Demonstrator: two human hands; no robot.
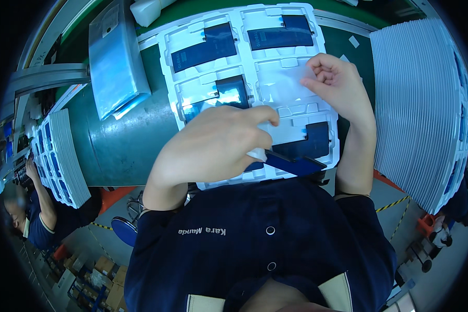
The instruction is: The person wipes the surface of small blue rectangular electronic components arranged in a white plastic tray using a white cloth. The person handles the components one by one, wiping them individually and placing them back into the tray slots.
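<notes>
A white plastic tray with moulded compartments lies in front of me, several of them holding flat black battery packs. My left hand is closed over the tray's near left part, gripping a dark flat battery pack that is tilted nearly edge-on. Something small and white shows at its fingertips; I cannot tell what it is. Over the middle right compartment, my right hand pinches the edge of a translucent film sheet. No battery pack is visible beneath the film.
A tall stack of white trays stands at the right, a smaller stack at the left. A blue plastic-wrapped packet lies on the green work surface. Another person works at the far left.
</notes>
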